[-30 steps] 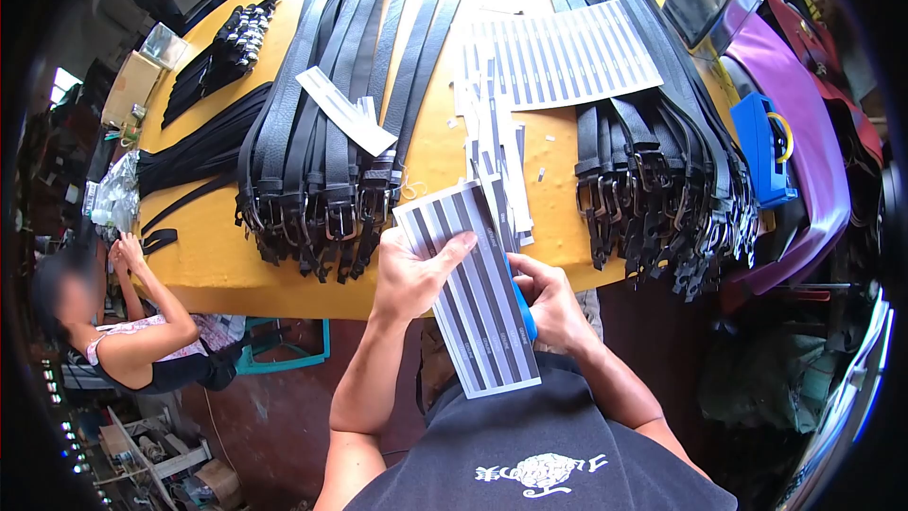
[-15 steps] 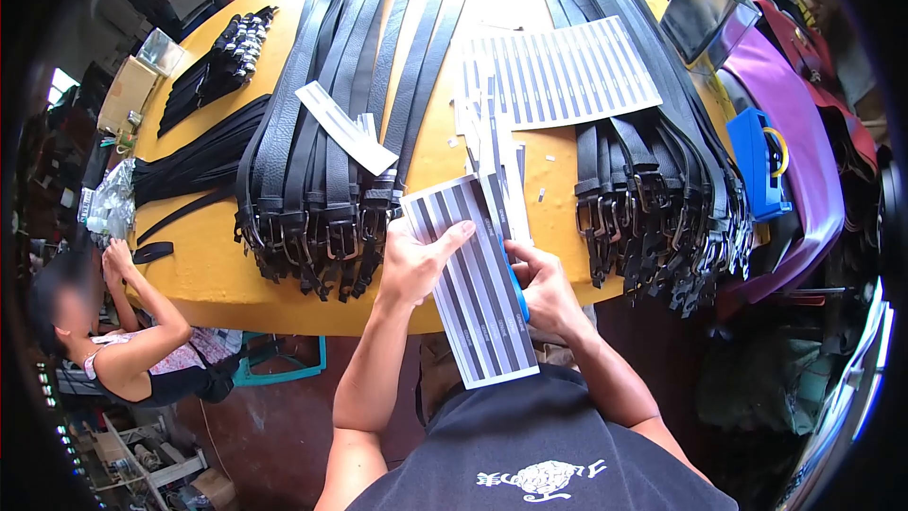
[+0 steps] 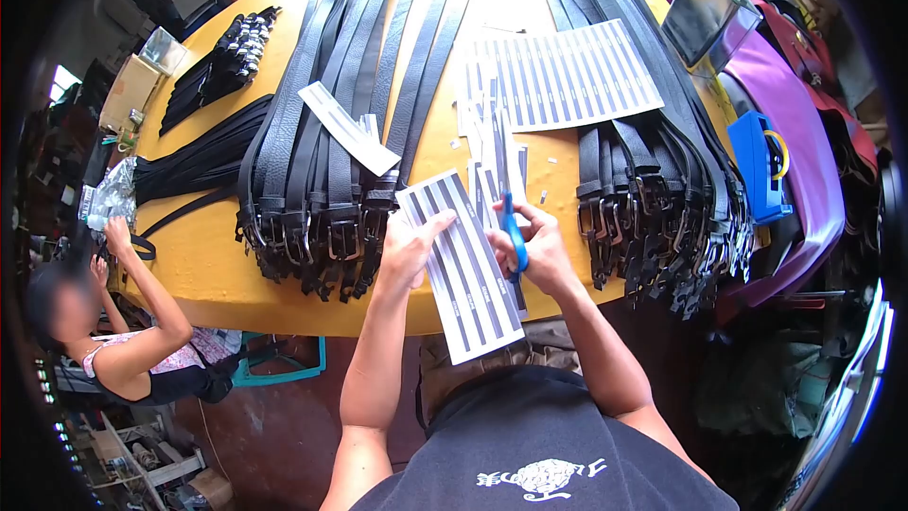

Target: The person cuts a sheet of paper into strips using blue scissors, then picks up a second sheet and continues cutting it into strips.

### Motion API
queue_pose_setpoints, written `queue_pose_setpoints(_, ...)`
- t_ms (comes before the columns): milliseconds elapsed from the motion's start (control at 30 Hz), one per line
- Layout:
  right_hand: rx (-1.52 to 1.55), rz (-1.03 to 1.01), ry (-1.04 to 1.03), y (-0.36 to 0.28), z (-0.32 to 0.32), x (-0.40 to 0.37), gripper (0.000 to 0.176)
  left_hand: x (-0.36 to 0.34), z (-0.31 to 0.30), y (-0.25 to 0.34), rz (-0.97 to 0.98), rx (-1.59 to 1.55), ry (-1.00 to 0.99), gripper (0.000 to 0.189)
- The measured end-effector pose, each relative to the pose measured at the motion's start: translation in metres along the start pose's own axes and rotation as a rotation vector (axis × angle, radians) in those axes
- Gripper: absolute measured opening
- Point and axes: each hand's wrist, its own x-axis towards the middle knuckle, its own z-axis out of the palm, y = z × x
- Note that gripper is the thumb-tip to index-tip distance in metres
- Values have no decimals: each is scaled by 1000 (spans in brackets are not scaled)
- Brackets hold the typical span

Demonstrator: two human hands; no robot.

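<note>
Head view: a white sheet (image 3: 463,274), printed with dark lengthwise stripes, slanted toward eleven o'clock over the yellow counter's (image 3: 203,270) near edge. Left hand (image 3: 407,251) fingers pinched its ten-o'clock side; right hand (image 3: 547,255) fingers curled around blue-handled scissors (image 3: 517,238) at its two o'clock.

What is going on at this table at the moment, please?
The person's left hand holds a striped sheet, and the right hand holds blue scissors close beside it. Loose strips lie just beyond on the yellow table, between two piles of black belts. Another striped sheet lies partly over the right-hand pile. A co-worker is at the table's left side.
</note>
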Motion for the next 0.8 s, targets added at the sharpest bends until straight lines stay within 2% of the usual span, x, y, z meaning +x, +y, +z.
queue_pose_setpoints(100, 50, -30, 80, -9, -6, -5, 45, -8, -5, 0, -26, -48, 38, 21)
queue_pose_setpoints(233, -125, 39, -1, -19, -20, -45, 49, -18, -3, 6, 20, -27, 51, 20)
queue_pose_setpoints(367, -235, 272, -208, -12, -43, -96, 55, -41, -14, 9, 12, 32, 31, 20)
queue_pose_setpoints(400, -347, 292, -283, -4, -48, -103, 57, -48, -18, 9, 11, 45, 20, 23)
queue_pose_setpoints(433, -334, 314, -316, 6, -51, -107, 59, -56, -25, 11, -33, 34, 3, 21)
queue_pose_setpoints(500, -349, 170, -314, 30, -46, -111, 60, -69, -38, 5, -63, -10, 40, 21)
queue_pose_setpoints(567, -291, 151, -318, 35, -33, -104, 59, -81, -42, 4, -68, -24, 64, 20)
queue_pose_setpoints(667, -338, -27, -227, 38, -14, -85, 60, -92, -46, -4, -50, -51, 110, 20)
queue_pose_setpoints(800, -313, 30, -208, 30, -6, -74, 61, -97, -27, 1, 24, -52, 157, 16)
